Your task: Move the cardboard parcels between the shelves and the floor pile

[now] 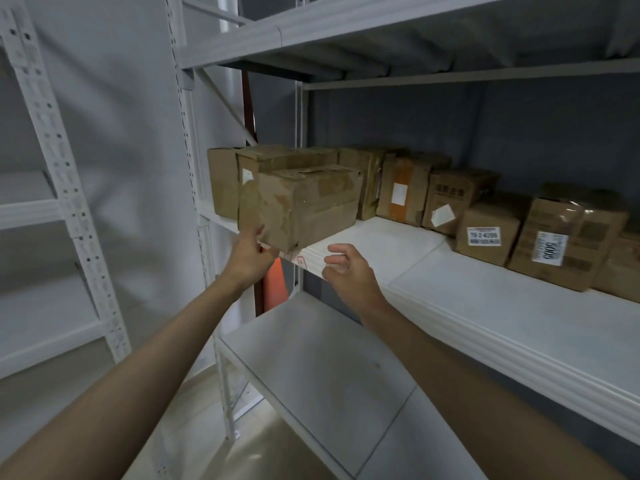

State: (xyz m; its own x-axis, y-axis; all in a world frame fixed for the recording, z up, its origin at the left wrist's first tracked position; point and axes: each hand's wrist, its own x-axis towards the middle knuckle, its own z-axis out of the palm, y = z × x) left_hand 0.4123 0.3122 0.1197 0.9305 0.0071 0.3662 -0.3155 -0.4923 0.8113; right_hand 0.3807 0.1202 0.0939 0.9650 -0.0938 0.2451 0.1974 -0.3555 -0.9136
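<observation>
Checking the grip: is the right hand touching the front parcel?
No, the right hand hangs apart from the front parcel; only the left hand touches it.

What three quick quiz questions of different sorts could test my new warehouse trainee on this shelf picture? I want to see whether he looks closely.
1. True or false: the left hand touches the front parcel.
2. Multiple choice: the right hand is A) gripping a parcel, B) open, holding nothing, C) resting on the lower shelf.
3. Fill in: the parcels stand on the ___ shelf level.

Key: 1 true; 2 B; 3 middle.
</observation>
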